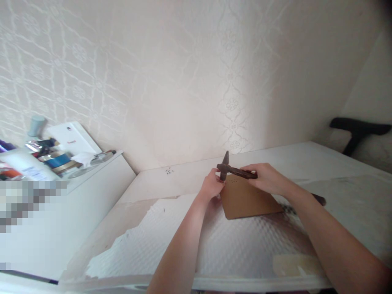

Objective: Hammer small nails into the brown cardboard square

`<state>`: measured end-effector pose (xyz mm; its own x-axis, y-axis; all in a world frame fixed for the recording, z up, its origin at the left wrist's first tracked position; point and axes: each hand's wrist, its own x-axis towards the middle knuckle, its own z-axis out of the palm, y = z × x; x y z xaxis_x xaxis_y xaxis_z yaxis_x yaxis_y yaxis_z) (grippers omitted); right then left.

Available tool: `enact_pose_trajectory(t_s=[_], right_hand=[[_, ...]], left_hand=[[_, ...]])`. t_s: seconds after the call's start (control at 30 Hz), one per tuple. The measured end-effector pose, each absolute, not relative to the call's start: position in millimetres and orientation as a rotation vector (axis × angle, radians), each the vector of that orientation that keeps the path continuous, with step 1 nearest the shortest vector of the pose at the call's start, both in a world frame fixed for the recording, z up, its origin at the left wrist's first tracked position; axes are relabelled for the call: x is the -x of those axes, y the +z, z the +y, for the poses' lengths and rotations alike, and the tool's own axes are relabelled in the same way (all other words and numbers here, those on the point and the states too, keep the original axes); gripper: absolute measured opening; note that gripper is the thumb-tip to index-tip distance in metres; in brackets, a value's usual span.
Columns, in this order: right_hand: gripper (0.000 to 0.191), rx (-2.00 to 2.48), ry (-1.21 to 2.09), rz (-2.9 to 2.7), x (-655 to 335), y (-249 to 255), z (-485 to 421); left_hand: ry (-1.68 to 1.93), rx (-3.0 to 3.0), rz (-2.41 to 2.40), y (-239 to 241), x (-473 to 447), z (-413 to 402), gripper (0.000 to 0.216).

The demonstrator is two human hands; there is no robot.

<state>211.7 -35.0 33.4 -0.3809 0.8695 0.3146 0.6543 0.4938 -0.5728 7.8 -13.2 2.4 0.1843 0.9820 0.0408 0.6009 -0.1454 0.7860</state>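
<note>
My right hand is closed round the dark handle of a hammer, close to its head. The hammer's head is raised over the far left corner of a thin brown board. At that corner, the fingers of my left hand are pinched together just below the head. What they hold, if anything, is hidden. Several small dark specks show near the board's far edge. A dark rounded handle end sticks out past my right forearm; I cannot tell whether it belongs to the hammer.
Bubble-textured sheeting covers part of the white worktop. Several small dark bits lie towards the wall. At left, a white cabinet bears a white box and tape rolls. A black T-shaped handle stands at right.
</note>
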Motion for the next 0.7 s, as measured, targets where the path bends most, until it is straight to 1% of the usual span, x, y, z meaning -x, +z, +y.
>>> enact_pose_trajectory(t_s=[0.37, 0.53, 0.7], right_hand=[[0.036, 1.246, 0.453, -2.153, -211.0, 34.3, -35.6], [0.039, 1.265, 0.422, -2.134, -210.8, 34.9, -35.7], [0.039, 1.254, 0.447, -2.158, -210.7, 35.6, -36.3]], left_hand=[[0.769, -1.837, 1.496, 2.8, -7.7, -13.1, 0.042], [0.768, -1.810, 1.491, 3.1, -7.6, -13.2, 0.045], [0.767, -1.834, 1.496, 1.8, -7.3, -12.5, 0.042]])
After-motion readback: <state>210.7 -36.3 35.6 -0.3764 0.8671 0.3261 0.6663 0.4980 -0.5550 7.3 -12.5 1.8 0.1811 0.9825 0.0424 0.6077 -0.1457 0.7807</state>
